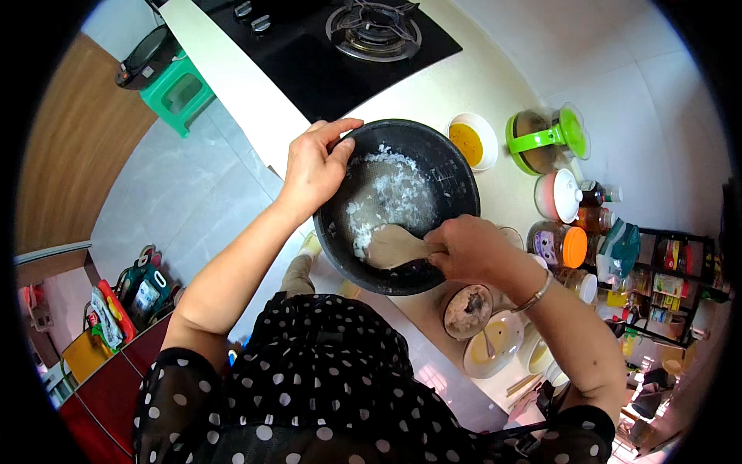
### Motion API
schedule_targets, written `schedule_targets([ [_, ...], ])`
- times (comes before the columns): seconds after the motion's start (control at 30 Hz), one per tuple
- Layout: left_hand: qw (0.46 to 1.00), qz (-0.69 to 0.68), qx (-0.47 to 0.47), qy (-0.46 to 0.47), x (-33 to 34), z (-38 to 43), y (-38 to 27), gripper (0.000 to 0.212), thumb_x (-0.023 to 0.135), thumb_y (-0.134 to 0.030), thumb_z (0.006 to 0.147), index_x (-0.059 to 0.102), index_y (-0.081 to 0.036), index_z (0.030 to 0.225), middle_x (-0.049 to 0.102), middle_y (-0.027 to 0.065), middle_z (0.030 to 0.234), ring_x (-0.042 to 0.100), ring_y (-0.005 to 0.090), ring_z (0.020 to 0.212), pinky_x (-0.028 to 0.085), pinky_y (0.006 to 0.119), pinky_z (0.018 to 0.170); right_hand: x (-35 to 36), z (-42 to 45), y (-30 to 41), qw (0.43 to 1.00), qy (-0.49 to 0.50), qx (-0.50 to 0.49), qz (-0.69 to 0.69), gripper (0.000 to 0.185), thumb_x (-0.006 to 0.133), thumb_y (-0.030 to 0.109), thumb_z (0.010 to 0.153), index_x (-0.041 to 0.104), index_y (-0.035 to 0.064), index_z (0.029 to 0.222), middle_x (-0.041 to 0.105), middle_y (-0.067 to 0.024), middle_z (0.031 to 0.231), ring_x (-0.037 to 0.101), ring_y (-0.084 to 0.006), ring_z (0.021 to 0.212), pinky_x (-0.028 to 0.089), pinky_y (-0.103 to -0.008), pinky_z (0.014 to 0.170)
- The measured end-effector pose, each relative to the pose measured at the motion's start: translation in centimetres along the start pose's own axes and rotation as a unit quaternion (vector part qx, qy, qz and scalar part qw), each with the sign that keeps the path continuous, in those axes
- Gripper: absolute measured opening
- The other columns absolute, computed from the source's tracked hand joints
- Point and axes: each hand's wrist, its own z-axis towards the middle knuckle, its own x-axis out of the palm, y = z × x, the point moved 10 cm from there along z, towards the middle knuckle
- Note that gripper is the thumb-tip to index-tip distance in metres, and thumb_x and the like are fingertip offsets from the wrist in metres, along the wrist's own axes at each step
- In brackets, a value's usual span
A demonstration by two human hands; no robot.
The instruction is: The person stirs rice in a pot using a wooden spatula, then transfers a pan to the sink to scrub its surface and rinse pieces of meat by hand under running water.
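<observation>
A dark rice cooker inner pot [446, 180] is tilted before me at the counter's front edge, and the view looks down into it. White cooked rice [394, 180] clings in loose grains to its bottom and side. My left hand [319, 162] grips the pot's rim at the upper left, thumb inside. In my right hand [472, 246] is the handle of a wooden rice paddle [397, 246]. The paddle's flat blade lies inside the pot, against the lower left of the rice. My fingers cover most of the handle.
A white bowl of yellow liquid [465, 142] stands just beyond the pot. Behind it is a green-lidded glass pitcher [539, 139]. Right of the pot are a glass bowl of rice [468, 310], a plate with a spoon [495, 345] and several jars [556, 243]. A gas hob [374, 35] lies ahead.
</observation>
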Motion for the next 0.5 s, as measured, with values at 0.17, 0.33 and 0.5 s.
schedule_targets([
  [0.17,1.000,-0.027,0.011,0.004,0.4,-0.1,0.0,0.028,0.061,-0.003,0.088,0.069,-0.006,0.115,0.054,0.0050,0.078,0.051,0.0141,0.072,0.044,0.028,0.067,2.6,2.1,1.1,0.981,-0.129,0.021,0.146,0.019,0.059,0.021,0.082,0.067,0.0046,0.087,0.065,-0.0221,0.079,0.065,-0.0406,0.078,0.052,-0.0488,0.073],
  [0.33,0.998,0.022,0.049,0.019,0.7,-0.5,-1.3,0.028,0.060,-0.002,0.089,0.068,-0.005,0.115,0.053,0.0063,0.077,0.051,0.0163,0.071,0.043,0.029,0.067,-0.9,0.9,0.5,0.968,-0.199,0.044,0.146,0.019,0.056,0.021,0.085,0.065,0.0087,0.097,0.064,-0.0236,0.079,0.063,-0.0421,0.078,0.050,-0.0506,0.071],
  [0.5,0.998,0.045,0.040,0.029,1.0,-0.9,-1.6,0.027,0.061,-0.006,0.090,0.069,-0.007,0.116,0.052,0.0050,0.075,0.050,0.0153,0.070,0.043,0.030,0.066,-2.0,-3.8,-0.6,0.988,-0.112,0.098,-0.038,0.024,0.058,0.022,0.088,0.067,0.0154,0.109,0.068,-0.0156,0.083,0.066,-0.0359,0.077,0.053,-0.0490,0.070],
])
